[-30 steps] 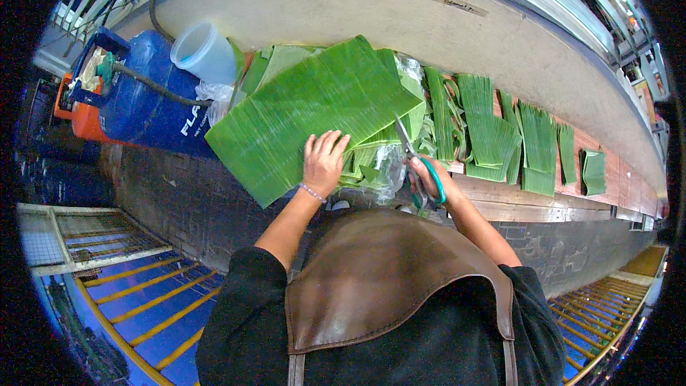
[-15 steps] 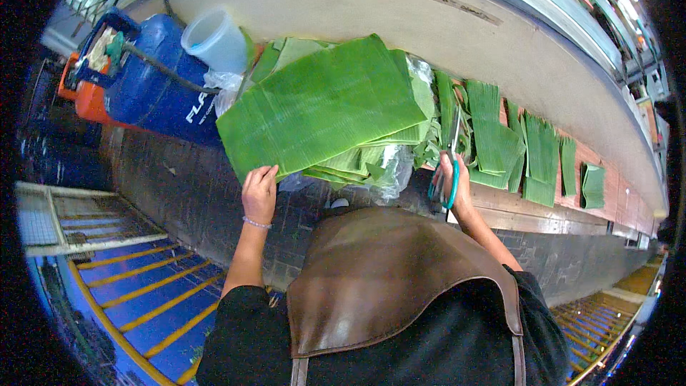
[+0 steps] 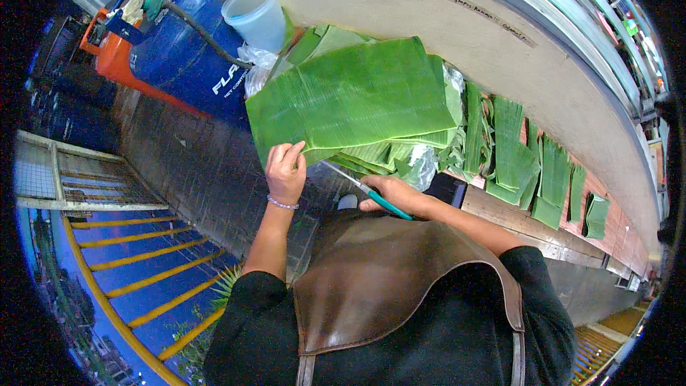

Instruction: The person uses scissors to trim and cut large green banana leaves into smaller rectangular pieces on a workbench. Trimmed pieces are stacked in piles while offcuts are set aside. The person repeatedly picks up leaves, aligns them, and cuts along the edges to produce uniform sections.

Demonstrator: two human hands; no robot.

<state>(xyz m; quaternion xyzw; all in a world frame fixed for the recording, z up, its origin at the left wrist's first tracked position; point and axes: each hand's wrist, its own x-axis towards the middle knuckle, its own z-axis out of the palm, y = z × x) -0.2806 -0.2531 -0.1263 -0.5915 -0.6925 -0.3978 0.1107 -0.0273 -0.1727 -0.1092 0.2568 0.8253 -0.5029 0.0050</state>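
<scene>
A large green banana leaf piece (image 3: 350, 96) lies on top of a pile of leaf pieces (image 3: 379, 154). My left hand (image 3: 286, 171) pinches its near left edge between thumb and fingers. In my right hand (image 3: 394, 193) is a pair of scissors (image 3: 383, 202) with teal handles. Their blades point left toward the leaf's near edge, close to my left fingers. Whether the blades touch the leaf I cannot tell. Crumpled clear plastic (image 3: 421, 168) shows under the pile's right side.
Stacks of cut leaf pieces (image 3: 511, 146) line the wooden bench (image 3: 557, 243) to the right. At the left stand a blue gas cylinder (image 3: 186, 50) with a hose and a translucent bucket (image 3: 257, 21). A dark rectangular object (image 3: 444, 189) lies beyond my right wrist. Yellow railings (image 3: 128, 325) are lower left.
My right hand has brought the scissors left and nearer me, from beside the leaf stacks to the big leaf's near edge. My left hand still grips the leaf. The whole view has shifted.
</scene>
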